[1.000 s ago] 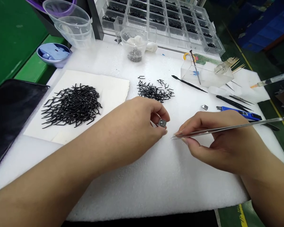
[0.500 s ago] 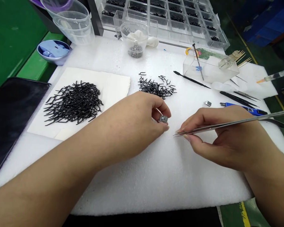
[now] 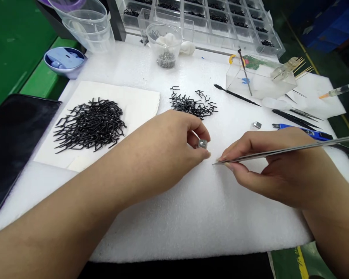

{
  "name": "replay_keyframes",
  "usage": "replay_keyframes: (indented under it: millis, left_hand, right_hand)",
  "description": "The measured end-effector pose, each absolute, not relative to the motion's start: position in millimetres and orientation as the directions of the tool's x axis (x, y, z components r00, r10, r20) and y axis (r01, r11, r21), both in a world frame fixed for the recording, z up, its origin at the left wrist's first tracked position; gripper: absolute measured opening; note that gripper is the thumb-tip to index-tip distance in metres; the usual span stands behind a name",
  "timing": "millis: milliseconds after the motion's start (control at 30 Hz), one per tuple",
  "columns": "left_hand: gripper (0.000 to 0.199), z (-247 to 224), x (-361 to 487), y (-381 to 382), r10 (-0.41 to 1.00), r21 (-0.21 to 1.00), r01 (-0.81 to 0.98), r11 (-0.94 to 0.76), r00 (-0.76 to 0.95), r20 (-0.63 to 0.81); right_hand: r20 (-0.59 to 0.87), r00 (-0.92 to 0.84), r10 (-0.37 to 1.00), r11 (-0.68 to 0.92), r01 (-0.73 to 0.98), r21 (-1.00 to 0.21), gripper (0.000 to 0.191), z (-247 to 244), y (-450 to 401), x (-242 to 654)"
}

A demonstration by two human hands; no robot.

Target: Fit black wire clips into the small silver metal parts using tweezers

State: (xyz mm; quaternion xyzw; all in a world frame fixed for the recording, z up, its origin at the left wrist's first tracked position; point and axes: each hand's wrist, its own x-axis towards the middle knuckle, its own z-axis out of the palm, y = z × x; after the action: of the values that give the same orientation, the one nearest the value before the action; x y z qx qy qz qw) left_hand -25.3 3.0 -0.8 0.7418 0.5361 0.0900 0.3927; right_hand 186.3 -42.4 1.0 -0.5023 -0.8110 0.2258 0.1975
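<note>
Small square metal part (image 3: 203,143), bright, held up off the foam between thumb and fingertips of the left hand (image 3: 159,155) (hand curled into a narrow pinch, so only part of the piece shows). Right hand (image 3: 267,166) also narrow, pinching long steel tweezers (image 3: 279,152); shaft runs out to the right, tips near the held part but not touching it. Step in hand: part held, tweezers up close, w/ no contact yet.

Second metal part (image 3: 256,124) lies alone on the foam, just above the right hand. Loose heap of bent black wire pieces (image 3: 192,107) sits beyond the left hand; larger heap (image 3: 90,126) on a white paper sheet (image 3: 139,97) to the left.

White foam sheet (image 3: 192,228) covers the bench. Far side: black pick (image 3: 235,95), clear acrylic box (image 3: 260,83), black tweezers (image 3: 293,119), blue-handled tool (image 3: 305,133), glass cup (image 3: 164,46) w/ cotton and tiny metal bits, compartment tray (image 3: 209,23) of black pieces, stacked clear cups (image 3: 87,27), blue bowl (image 3: 64,62).

Surroundings: dark tablet (image 3: 14,143) at left, green bench top (image 3: 17,46), syringe (image 3: 341,89) at far right, green floor (image 3: 314,263) w/ yellow line.
</note>
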Motion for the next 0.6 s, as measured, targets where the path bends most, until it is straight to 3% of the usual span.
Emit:
replay_keyframes:
  millis: [200, 600]
  left_hand:
    - [0.018, -2, -23, 5, 0.866, 0.684, 0.723, -0.097, 0.4, -0.299]
    - [0.013, -7, -22, 0, 0.888, 0.68, 0.715, -0.163, 0.406, -0.215]
  right_hand:
    - [0.115, -0.413, 0.904, 0.402, 0.722, -0.563, 0.017, 4, -44, 188]
    - [0.36, -0.355, 0.863, 0.491, 0.757, -0.431, 0.018, 10, -55, 184]
